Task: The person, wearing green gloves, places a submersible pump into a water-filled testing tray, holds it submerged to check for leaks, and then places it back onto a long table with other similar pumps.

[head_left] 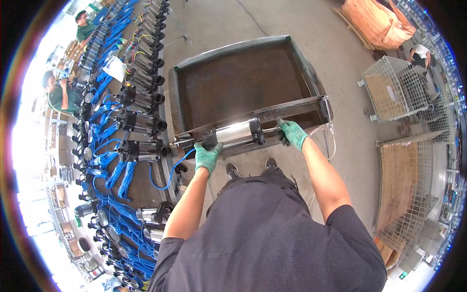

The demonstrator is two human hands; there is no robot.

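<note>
A pump with a shiny steel barrel and black ends [234, 133] lies on its side along the near edge of a metal tank [228, 46]. My left hand [207, 158], in a green glove, is closed around its black left end, thumb against the barrel. From that end a blue cable [170, 181] loops down to the left. A pipe-like metal rod [270, 130] joins the pump's right end. There my right hand [294, 133], gloved in green too, closes on a dark fitting [280, 127] that its fingers partly hide.
Several similar pumps with blue cables [138, 121] line the long bench at my left. Two people [61, 95] sit beyond it. A beam [296, 104] crosses the tank. Wire cages [391, 87] and a large orange sack [377, 24] stand at the right. Another person [421, 56] is there.
</note>
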